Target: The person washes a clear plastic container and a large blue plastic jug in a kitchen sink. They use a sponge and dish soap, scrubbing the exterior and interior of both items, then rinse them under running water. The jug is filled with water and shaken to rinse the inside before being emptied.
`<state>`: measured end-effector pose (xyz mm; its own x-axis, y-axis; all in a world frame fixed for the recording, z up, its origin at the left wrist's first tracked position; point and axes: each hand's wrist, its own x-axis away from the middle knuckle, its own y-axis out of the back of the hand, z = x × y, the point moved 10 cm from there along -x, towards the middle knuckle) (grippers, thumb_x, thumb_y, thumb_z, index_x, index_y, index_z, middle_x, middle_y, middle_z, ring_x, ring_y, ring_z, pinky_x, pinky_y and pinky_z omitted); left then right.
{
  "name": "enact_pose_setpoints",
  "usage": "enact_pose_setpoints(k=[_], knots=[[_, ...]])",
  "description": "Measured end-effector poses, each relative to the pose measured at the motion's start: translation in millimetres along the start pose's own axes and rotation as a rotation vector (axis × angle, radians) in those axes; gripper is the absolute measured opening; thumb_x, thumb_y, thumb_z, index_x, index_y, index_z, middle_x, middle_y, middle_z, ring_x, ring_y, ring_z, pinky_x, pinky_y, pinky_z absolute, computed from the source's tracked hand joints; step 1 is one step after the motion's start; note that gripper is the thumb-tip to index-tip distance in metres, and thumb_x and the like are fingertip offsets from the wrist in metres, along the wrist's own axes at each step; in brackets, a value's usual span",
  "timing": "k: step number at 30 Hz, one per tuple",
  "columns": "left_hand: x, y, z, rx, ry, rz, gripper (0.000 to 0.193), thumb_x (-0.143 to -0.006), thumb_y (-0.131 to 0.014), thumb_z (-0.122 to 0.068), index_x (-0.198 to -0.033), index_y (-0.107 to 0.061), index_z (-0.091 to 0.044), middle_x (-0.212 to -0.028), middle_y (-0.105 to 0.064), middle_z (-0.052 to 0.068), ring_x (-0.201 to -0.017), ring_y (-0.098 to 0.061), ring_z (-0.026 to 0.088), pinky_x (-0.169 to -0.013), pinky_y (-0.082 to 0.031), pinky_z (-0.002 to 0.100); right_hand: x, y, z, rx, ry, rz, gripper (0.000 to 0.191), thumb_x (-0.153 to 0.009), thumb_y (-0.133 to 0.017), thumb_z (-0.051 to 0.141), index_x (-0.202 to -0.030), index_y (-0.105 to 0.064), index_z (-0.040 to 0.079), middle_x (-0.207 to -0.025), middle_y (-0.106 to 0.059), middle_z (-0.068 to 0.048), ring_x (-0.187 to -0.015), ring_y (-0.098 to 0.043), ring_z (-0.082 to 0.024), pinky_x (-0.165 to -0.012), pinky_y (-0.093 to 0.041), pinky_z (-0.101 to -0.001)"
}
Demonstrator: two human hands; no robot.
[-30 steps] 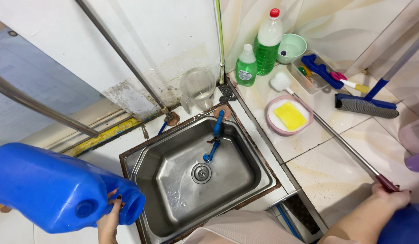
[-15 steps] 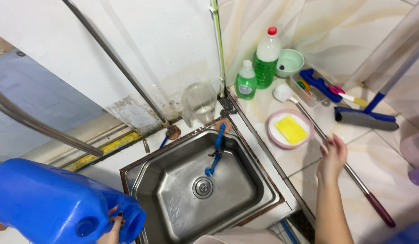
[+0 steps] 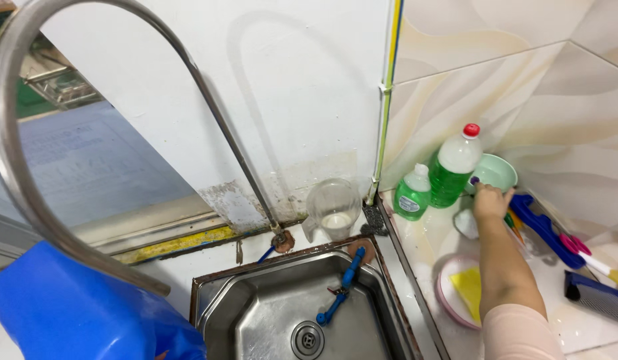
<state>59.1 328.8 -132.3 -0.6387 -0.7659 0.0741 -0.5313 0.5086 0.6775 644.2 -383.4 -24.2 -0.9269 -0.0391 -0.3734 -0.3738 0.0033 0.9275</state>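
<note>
At 2 o'clock on the tiled counter, right hand [image 3: 490, 202] has fingers curled on the rim of the pale green plastic bowl [image 3: 496, 172]; contents not visible. Tall clear bottle of green liquid [image 3: 452, 170], about half full, touches it at 9 o'clock. Left hand is unseen, grip unknown; blue plastic jerrycan [image 3: 69, 320] sits at 8 o'clock.

Home kitchen: steel sink [image 3: 256, 313], dish-soap bottles [image 3: 449, 175], tiled counter [image 3: 576, 327].

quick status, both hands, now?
Left hand: out of view; only the blue jug shows at that side.
Right hand: at the green bowl beside the tall soap bottle; grip cannot be told.
</note>
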Motion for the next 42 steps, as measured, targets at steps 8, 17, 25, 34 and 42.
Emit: enact_pose_setpoints(k=[8, 17, 25, 34, 42], knots=[[6.1, -62.5, -8.9, -0.028, 0.045, -0.058, 0.031, -0.095, -0.065, -0.001, -0.126, -0.061, -0.002, -0.111, -0.067, 0.011, -0.099, -0.065, 0.02, -0.09, -0.052, 0.032, 15.3, 13.2, -25.7, 0.055, 0.169, -0.131, 0.026, -0.098, -0.056, 0.015, -0.12, -0.068, 0.019, -0.112, -0.068, -0.003, -0.121, -0.063, -0.025, -0.119, -0.033, -0.0686], [127.9, -73.8, 22.3, 0.72, -0.019, -0.369, 0.028, -0.098, -0.063, -0.002, -0.125, -0.058, -0.002, -0.121, -0.066, 0.011, -0.11, -0.062, 0.019, -0.098, -0.05, 0.031, 121.6, 155.3, -60.3, -0.059, 0.467, -0.212, 0.03, -0.099, -0.063, 0.005, -0.125, -0.072, 0.017, -0.113, -0.069, -0.003, -0.111, -0.06, -0.026, -0.109, -0.044, -0.0439], [89.6, -278.5, -162.3, 1.113, 0.256, 0.703, 0.028, -0.103, -0.053, -0.018, -0.126, -0.065, -0.008, -0.116, -0.073, 0.009, -0.108, -0.069, 0.019, -0.093, -0.055, 0.031, 253.3, 219.4, 61.1, -0.64, 0.737, 0.215, 0.043, -0.068, -0.071, 0.001, -0.111, -0.073, 0.009, -0.103, -0.071, -0.011, -0.103, -0.064, -0.031, -0.09, -0.052, -0.0415], [170.8, -328.8, -184.5, 1.172, 0.606, 1.253, 0.036, -0.104, -0.054, -0.03, -0.127, -0.067, -0.006, -0.125, -0.072, 0.01, -0.113, -0.07, 0.026, -0.097, -0.059, 0.04, 373.7, 57.0, 211.2, -1.218, 0.432, 1.042, 0.035, -0.091, -0.066, 0.003, -0.125, -0.07, 0.008, -0.111, -0.073, -0.003, -0.092, -0.066, -0.012, -0.073, -0.054, -0.0292], [178.2, -311.2, -152.5, 1.237, 0.563, 1.199, 0.041, -0.1, -0.057, -0.036, -0.127, -0.067, -0.006, -0.123, -0.071, 0.012, -0.107, -0.071, 0.024, -0.086, -0.062, 0.041, 416.2, -12.2, 260.3, -1.818, -0.227, 1.619, 0.038, -0.097, -0.059, 0.01, -0.135, -0.058, 0.007, -0.121, -0.07, -0.005, -0.111, -0.069, -0.022, -0.092, -0.059, -0.0544]])
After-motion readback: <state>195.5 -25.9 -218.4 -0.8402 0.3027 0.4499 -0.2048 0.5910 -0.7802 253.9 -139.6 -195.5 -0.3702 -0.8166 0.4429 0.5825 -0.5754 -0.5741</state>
